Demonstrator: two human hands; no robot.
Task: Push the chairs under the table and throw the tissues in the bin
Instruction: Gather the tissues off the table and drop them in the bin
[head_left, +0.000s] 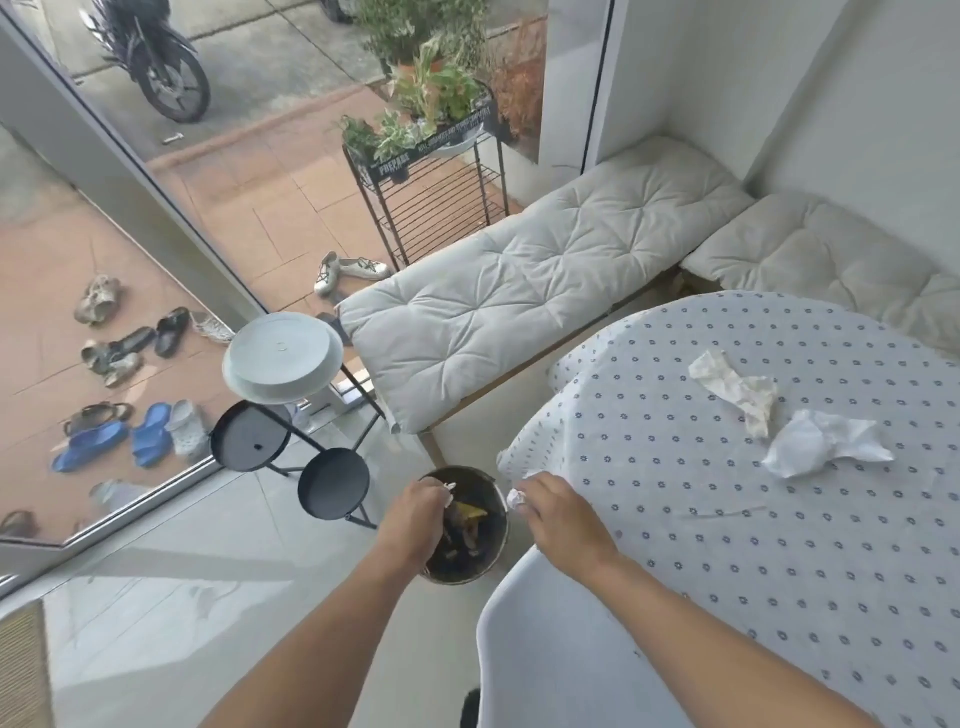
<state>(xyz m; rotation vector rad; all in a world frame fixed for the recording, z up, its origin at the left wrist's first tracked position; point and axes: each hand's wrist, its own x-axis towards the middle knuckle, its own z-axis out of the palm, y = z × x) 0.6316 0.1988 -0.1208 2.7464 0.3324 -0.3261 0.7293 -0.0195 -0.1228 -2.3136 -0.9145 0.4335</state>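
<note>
White tissue (515, 500) pinched in right hand (558, 512) fingers, beside bin (496, 540)

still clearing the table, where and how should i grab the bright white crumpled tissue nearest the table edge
Pinch the raised crumpled hump in the middle of the white tissue, coming straight down from above. It lies loose on the tablecloth with thin flat corners splayed out, and the cream tissue sits close behind it, so a sideways scoop could drag both.

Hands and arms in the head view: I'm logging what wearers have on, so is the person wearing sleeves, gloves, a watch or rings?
Both the left hand and the right hand are bare, with no gloves. Both forearms are uncovered as far as the frame shows, with no sleeve in view. No watch, bracelet or ring is visible on either wrist or on the fingers that show.
</note>
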